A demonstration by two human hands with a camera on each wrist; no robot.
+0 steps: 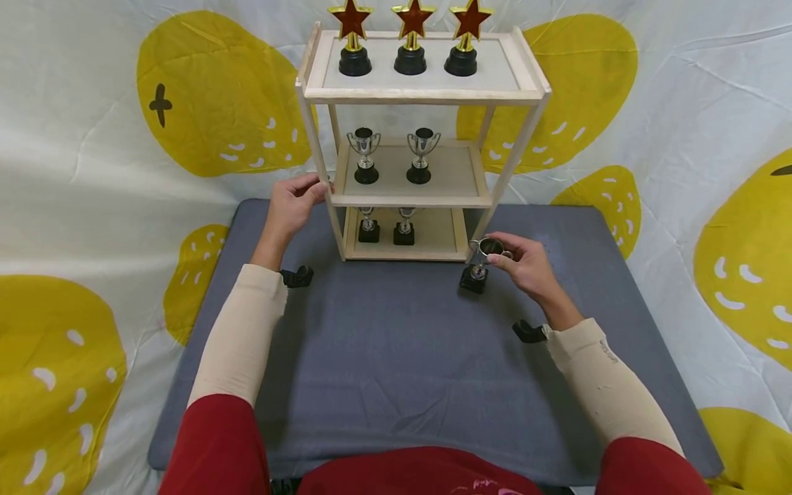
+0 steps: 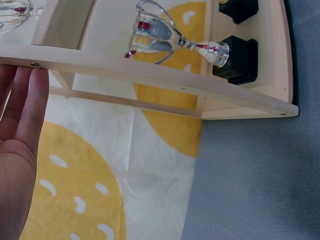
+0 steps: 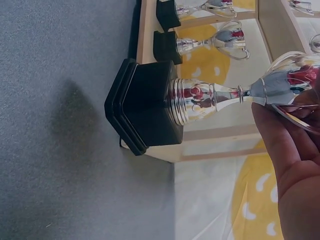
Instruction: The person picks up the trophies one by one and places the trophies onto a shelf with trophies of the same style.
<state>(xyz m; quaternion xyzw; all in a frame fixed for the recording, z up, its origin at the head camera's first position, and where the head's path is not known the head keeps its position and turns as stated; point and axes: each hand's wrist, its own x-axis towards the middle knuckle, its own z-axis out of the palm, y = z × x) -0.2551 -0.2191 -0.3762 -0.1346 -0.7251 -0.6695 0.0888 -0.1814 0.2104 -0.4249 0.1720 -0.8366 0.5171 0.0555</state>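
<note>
My right hand (image 1: pixel 522 265) grips a small silver trophy cup (image 3: pixel 200 97) by its bowl, near the front right post of a wooden shelf (image 1: pixel 411 201). Its black base hangs tilted just above the table, with a shadow below it. At the shelf's left post, my left hand (image 1: pixel 293 206) holds the wood near the middle level; in the left wrist view its fingers (image 2: pixel 32 100) touch the frame. Two silver trophy cups (image 1: pixel 418 155) stand on the middle level. Two more trophy cups (image 1: pixel 404 230) are on the bottom level, their tops partly hidden by the middle board.
Three star trophies (image 1: pixel 410 41) with black bases stand along the top level. The shelf stands at the back of a table with a grey cloth (image 1: pixel 396 357). Behind hangs a white curtain (image 1: pixel 93 206) with yellow printed shapes.
</note>
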